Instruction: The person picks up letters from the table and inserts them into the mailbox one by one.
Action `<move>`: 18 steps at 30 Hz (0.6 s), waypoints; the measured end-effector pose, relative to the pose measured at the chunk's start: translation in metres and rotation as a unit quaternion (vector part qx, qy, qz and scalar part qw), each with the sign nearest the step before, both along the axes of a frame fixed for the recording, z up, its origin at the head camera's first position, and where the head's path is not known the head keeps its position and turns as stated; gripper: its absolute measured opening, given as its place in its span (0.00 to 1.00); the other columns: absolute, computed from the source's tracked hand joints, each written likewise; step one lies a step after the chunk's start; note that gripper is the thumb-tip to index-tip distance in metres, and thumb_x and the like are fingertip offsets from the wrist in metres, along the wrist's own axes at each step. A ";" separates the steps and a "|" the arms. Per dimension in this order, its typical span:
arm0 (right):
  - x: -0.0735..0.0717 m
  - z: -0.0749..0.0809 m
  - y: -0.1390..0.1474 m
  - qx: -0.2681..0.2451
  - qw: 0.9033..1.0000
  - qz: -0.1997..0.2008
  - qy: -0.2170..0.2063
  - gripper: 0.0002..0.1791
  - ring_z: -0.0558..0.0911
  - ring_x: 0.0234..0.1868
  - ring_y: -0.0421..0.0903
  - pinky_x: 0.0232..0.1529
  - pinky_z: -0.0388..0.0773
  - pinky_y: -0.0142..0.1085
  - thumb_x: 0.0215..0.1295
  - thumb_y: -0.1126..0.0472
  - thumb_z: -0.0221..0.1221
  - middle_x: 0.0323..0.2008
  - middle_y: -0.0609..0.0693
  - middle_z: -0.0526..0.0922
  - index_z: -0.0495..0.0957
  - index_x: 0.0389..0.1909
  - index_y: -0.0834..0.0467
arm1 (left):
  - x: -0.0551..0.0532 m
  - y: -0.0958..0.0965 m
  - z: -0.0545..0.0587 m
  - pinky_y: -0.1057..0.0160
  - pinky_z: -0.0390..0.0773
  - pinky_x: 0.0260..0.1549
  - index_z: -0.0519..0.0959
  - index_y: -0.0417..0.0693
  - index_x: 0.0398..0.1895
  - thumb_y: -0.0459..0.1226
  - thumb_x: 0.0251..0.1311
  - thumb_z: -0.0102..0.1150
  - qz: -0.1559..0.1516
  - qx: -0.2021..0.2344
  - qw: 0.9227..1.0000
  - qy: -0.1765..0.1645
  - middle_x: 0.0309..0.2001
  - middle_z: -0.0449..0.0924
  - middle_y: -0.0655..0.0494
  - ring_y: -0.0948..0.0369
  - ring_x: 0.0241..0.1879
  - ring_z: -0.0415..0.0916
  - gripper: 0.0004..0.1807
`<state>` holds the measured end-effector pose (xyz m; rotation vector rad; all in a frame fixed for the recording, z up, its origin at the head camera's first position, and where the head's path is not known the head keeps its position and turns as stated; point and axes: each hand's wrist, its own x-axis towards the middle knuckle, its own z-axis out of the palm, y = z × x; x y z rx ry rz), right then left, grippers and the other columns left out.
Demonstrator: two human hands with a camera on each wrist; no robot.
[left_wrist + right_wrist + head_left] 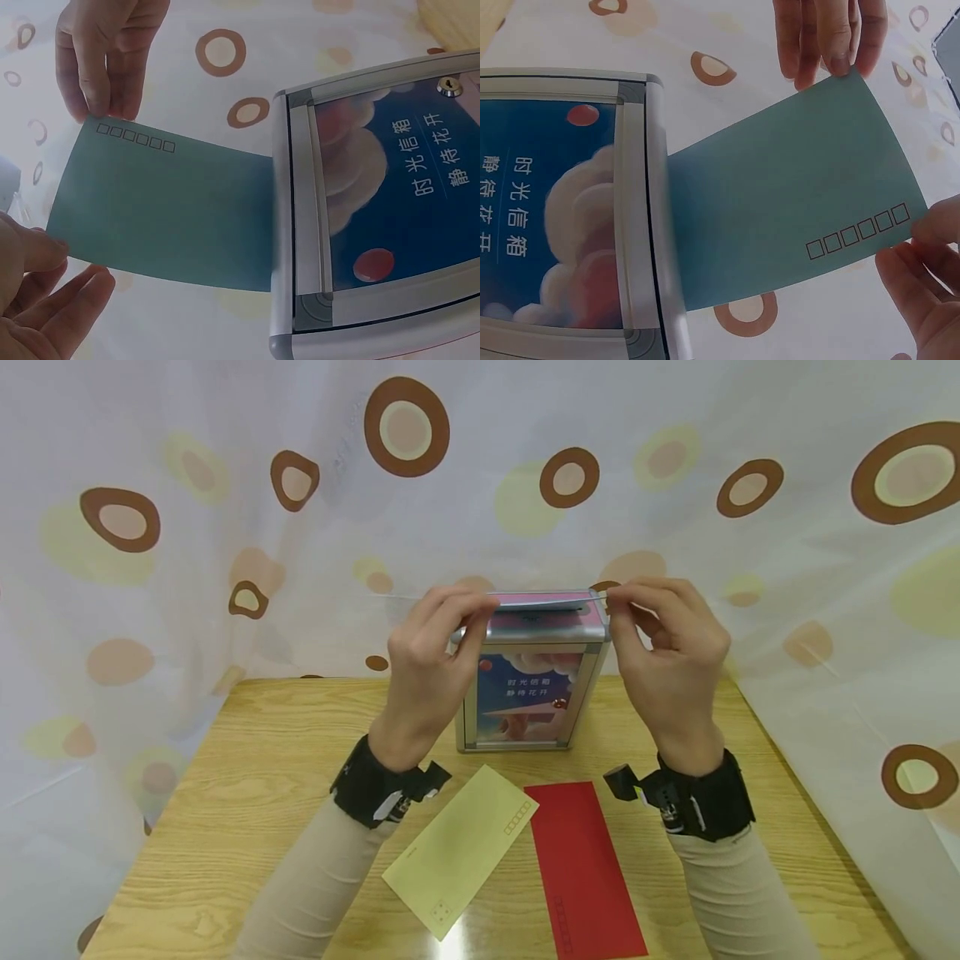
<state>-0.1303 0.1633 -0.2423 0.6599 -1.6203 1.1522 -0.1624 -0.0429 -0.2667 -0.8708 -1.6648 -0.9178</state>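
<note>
Both hands hold a blue-green envelope (165,202) by its upper corners, above a silver-framed letter box (532,745). My left hand (438,664) pinches one corner between thumb and fingers, and my right hand (670,660) pinches the opposite one. In the wrist views the far end of the envelope disappears behind the top edge of the box, by the slot in its pink top (498,599). From the head view only the envelope's thin edge shows. A row of small printed squares (857,231) runs along one side of it.
A yellow envelope (461,852) and a red envelope (585,868) lie on the wooden table (285,760) in front of the box, between my forearms. A small lock (449,86) sits on the box front. Patterned white sheeting (465,510) hangs behind and along the sides.
</note>
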 end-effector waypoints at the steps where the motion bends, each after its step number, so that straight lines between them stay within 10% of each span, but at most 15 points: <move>1: -0.001 -0.001 0.000 0.003 1.000 -0.002 -0.003 0.06 0.82 0.38 0.50 0.46 0.82 0.32 0.55 0.83 0.57 0.33 0.69 0.80 0.81 0.32 0.76 | -0.001 0.000 -0.001 0.64 0.83 0.36 0.83 0.37 0.40 0.29 0.65 0.57 0.000 -0.002 1.000 -0.002 0.37 0.82 0.45 0.59 0.37 0.79 0.06; 18: -0.028 -0.028 0.017 0.055 0.998 -0.025 -0.032 0.06 0.82 0.42 0.49 0.48 0.82 0.34 0.60 0.75 0.60 0.39 0.63 0.82 0.83 0.37 0.71 | -0.013 0.000 -0.015 0.64 0.82 0.35 0.83 0.39 0.40 0.29 0.65 0.58 0.007 -0.009 0.999 -0.037 0.38 0.82 0.46 0.59 0.36 0.79 0.05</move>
